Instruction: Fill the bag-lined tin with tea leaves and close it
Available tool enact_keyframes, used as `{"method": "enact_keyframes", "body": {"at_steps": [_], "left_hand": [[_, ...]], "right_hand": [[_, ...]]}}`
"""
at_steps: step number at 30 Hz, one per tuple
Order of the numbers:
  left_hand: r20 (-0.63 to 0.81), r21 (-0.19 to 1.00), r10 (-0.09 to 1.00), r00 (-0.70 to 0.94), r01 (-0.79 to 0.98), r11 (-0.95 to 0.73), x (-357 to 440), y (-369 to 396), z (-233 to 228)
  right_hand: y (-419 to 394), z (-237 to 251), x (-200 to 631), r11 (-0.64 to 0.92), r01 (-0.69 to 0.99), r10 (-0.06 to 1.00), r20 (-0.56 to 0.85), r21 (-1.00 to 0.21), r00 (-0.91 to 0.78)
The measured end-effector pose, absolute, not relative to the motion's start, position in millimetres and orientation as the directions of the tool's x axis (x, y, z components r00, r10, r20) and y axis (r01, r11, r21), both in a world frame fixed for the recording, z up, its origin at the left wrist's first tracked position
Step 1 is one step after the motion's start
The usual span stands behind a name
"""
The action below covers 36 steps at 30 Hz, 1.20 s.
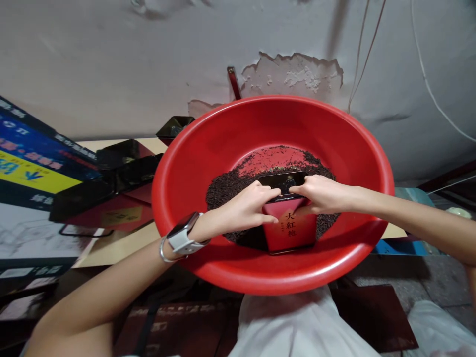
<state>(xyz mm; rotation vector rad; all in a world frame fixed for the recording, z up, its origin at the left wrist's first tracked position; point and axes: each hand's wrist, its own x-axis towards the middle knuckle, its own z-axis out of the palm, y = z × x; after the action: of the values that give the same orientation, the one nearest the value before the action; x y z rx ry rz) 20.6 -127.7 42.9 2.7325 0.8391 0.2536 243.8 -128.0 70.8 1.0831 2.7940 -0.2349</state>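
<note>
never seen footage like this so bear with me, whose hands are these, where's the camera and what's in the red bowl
The camera sits on the person's head, looking forward and down, so the two bare arms are the wearer's own. The left hand, with a watch at its wrist, and the right hand both grip a red tin with gold characters. The tin stands inside a big red basin, amid loose dark tea leaves. To the left, black and red boxes lie on a pale table.
</note>
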Motion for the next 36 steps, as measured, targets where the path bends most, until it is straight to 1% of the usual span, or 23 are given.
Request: {"method": "enact_keyframes", "body": {"at_steps": [4,6,8,11,16,18,21,25,28,30,32,36], "left_hand": [[0.108,0.289,0.555,0.825,0.508,-0.811,20.2,-130.1,36.6],[0.092,0.267,0.542,0.835,0.504,-0.822,23.8,-128.5,31.5],[0.056,0.225,0.555,0.83,0.531,-0.817,29.1,-122.9,26.0],[0.028,0.171,0.576,0.817,0.564,-0.808,35.7,-107.0,18.6],[0.052,0.154,0.568,0.821,0.555,-0.817,35.5,-72.5,8.0],[0.057,0.124,0.588,0.807,0.578,-0.806,34.9,-57.0,3.5],[0.085,0.076,0.636,0.767,0.631,-0.772,38.3,-28.0,-2.0],[0.14,0.058,0.663,0.735,0.662,-0.747,48.5,18.2,-4.0],[0.143,-0.019,0.691,0.708,0.7,-0.714,53.9,44.3,-3.3],[0.135,-0.06,0.71,0.691,0.721,-0.69,55.5,52.9,-2.8],[0.13,-0.065,0.722,0.679,0.733,-0.677,56.6,53.7,-2.8],[0.082,-0.065,0.714,0.696,0.718,-0.693,58.9,32.6,-5.9]], "right_hand": [[-131.7,61.3,241.3,0.739,0.673,0.663,-0.145,-0.033,-0.735],[-131.2,52.0,241.8,0.736,0.677,0.669,-0.14,-0.008,-0.73],[-127.0,41.5,243.1,0.728,0.686,0.68,-0.138,0.009,-0.72],[-113.6,29.5,245.1,0.713,0.701,0.695,-0.135,0.009,-0.706],[-81.6,22.8,245.6,0.691,0.723,0.717,-0.115,-0.011,-0.688],[-65.4,19.8,245.8,0.693,0.721,0.716,-0.101,-0.006,-0.69],[-34.7,12.9,247.1,0.684,0.728,0.729,-0.054,0.038,-0.682],[9.9,7.3,247.4,0.649,0.754,0.758,0.004,0.102,-0.652],[34.1,8.1,244.6,0.597,0.786,0.795,0.013,0.16,-0.606],[43.5,10.0,242.1,0.582,0.794,0.806,0.008,0.177,-0.592],[47.2,11.9,239.8,0.586,0.791,0.805,-0.013,0.173,-0.593],[30.8,11.8,235.0,0.601,0.776,0.799,-0.111,0.194,-0.591]]}}
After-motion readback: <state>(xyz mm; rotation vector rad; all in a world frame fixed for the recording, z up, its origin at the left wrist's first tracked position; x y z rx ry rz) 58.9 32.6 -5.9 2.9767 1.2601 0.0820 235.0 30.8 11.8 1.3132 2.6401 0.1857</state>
